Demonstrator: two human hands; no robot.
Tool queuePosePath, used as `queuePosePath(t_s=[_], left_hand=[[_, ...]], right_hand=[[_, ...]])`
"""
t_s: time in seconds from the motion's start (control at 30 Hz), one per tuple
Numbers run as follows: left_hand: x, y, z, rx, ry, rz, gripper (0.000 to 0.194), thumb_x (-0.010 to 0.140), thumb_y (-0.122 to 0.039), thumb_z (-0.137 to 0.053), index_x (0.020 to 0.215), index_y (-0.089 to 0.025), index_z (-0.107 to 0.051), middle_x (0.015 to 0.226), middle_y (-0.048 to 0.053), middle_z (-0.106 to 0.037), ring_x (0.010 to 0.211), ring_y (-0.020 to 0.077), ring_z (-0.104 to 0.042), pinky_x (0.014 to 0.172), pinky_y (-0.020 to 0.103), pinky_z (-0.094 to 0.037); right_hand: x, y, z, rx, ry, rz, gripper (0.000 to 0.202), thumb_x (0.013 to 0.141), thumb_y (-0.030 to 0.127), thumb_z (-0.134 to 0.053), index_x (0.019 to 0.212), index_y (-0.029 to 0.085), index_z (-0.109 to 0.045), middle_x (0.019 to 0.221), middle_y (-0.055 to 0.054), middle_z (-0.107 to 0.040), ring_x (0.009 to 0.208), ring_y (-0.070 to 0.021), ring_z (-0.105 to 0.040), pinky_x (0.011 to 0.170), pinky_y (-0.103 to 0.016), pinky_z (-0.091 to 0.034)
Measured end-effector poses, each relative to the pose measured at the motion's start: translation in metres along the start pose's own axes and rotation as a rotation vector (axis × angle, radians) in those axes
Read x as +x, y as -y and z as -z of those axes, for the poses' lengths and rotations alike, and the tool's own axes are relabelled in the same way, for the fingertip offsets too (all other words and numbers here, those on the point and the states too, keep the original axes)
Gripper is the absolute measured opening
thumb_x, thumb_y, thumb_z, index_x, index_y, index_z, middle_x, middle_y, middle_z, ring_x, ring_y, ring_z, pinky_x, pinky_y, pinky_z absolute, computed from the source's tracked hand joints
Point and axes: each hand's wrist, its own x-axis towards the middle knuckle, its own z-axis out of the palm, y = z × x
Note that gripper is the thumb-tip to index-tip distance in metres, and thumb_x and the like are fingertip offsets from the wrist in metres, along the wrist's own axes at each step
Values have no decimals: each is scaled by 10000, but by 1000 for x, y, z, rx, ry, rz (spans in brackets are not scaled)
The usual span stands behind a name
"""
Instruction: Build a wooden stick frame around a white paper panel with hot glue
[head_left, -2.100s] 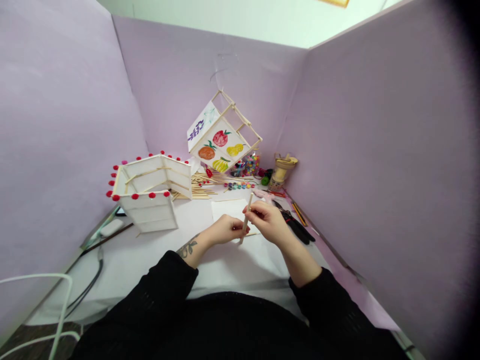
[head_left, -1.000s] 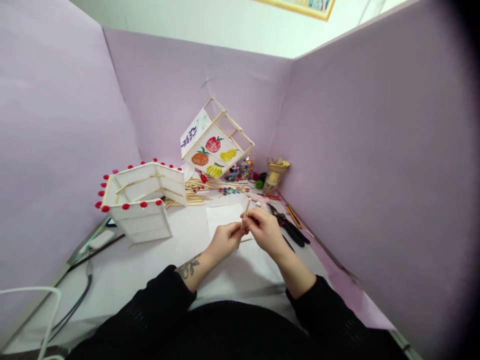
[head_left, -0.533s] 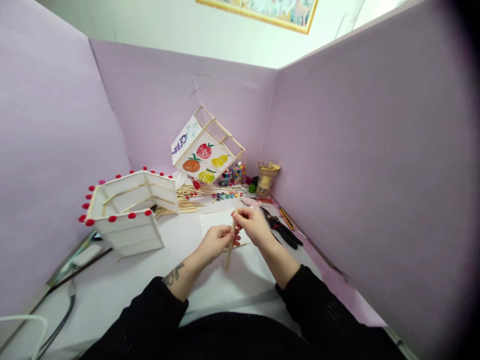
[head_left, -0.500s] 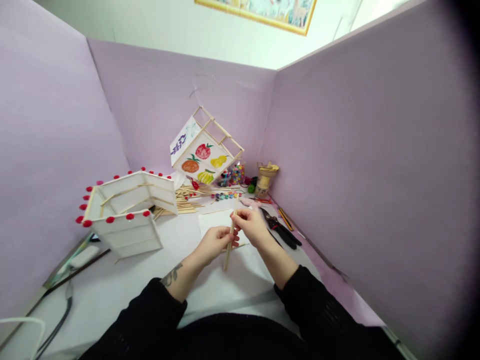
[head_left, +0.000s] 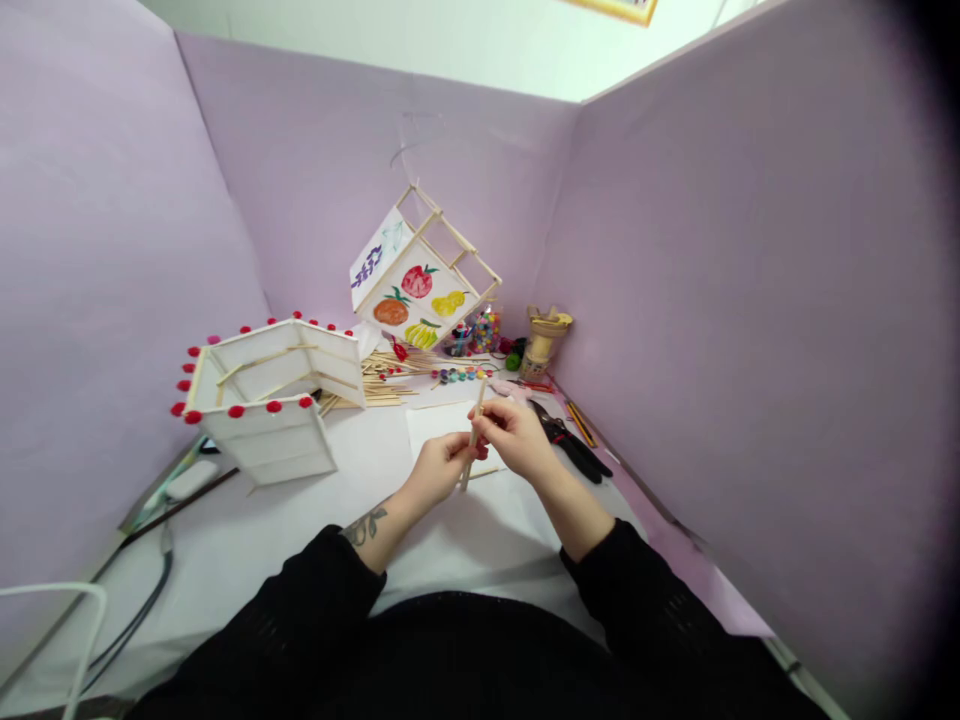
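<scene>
Both hands meet over the white table, in the middle of the view. My left hand (head_left: 444,464) is closed round the lower part of some thin wooden sticks (head_left: 478,410), which stand nearly upright. My right hand (head_left: 511,432) pinches the same sticks a little higher, its fingertips close to the left ones. How many sticks are held is too small to tell. Under and behind the hands lies a white paper sheet (head_left: 427,425), with another stick (head_left: 487,472) along its near edge.
A white frame with red pompoms (head_left: 274,465) stands at the left. A fruit-painted lantern (head_left: 416,290) hangs behind, above loose sticks (head_left: 390,392) and colourful beads (head_left: 457,376). Black-handled pliers (head_left: 577,452), pencils (head_left: 581,425) and a wooden holder (head_left: 541,345) are at the right.
The sticks have shifted in my hands: their lower end reaches less far below the left hand and they stand more upright. The camera view has tilted down and turned slightly left.
</scene>
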Motion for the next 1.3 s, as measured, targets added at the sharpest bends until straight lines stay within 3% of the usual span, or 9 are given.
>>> queuePosePath(t_s=[0.33,0.67,0.77,0.87,0.9,0.97,1.07,1.17,1.3], left_hand=[[-9,-4,-4,177,-34,-50,221,834,-306,-541,843,-159,-705,847,44,-738,835,195,-667,784,284,-505],[-12,-8,-8,164,-99,-76,174,830,-242,-540,822,-167,-697,860,58,-736,841,204,-672,798,292,-504],[-13,-5,-7,165,-105,-63,165,825,-238,-542,811,-170,-691,841,55,-733,828,203,-670,778,287,-502],[-13,-3,-7,169,-103,-54,171,827,-242,-525,814,-173,-680,834,53,-724,821,200,-667,766,287,-498],[-13,-3,-7,163,-103,-53,172,827,-240,-518,814,-173,-675,834,53,-721,823,199,-666,767,289,-498],[-13,-3,-7,148,-100,-51,169,822,-231,-509,814,-170,-666,840,57,-717,831,198,-666,773,294,-498],[-13,-3,-8,130,-92,-50,164,814,-230,-511,814,-164,-662,835,61,-713,832,198,-666,772,299,-499],[-11,-2,-7,90,-94,-27,156,803,-251,-539,820,-160,-664,828,64,-713,832,204,-670,763,302,-505],[-5,4,-6,-81,-111,47,148,775,-277,-602,835,-151,-651,830,65,-713,846,208,-678,787,319,-520]], right_hand=[[-9,-4,6,34,77,45,106,803,266,-585,785,178,-642,699,-9,-602,550,-125,-577,528,-256,-475],[-7,1,-3,76,61,-54,140,770,318,-609,741,190,-656,695,-10,-621,560,-137,-572,545,-272,-487],[-5,2,4,30,87,-20,158,771,313,-608,808,181,-686,784,-32,-676,672,-156,-616,618,-274,-500],[-2,-8,37,-115,67,-4,295,768,347,-620,997,179,-700,947,-57,-708,812,-183,-639,720,-292,-498],[-3,-16,53,-203,-17,-40,319,790,370,-590,1017,172,-697,942,-64,-711,805,-186,-637,717,-294,-490],[-9,-37,85,-497,-129,-176,288,830,350,-528,951,157,-706,865,-70,-707,765,-196,-630,694,-296,-467],[-28,-74,120,-936,-45,-422,221,816,319,-564,850,137,-685,813,-102,-688,764,-233,-627,662,-302,-434],[-47,-104,128,-1151,40,-477,226,837,311,-570,908,124,-675,937,-150,-682,864,-255,-631,737,-308,-426],[-54,-122,115,-1245,39,-464,352,876,373,-532,1005,74,-666,1039,-213,-653,979,-294,-609,826,-336,-413]])
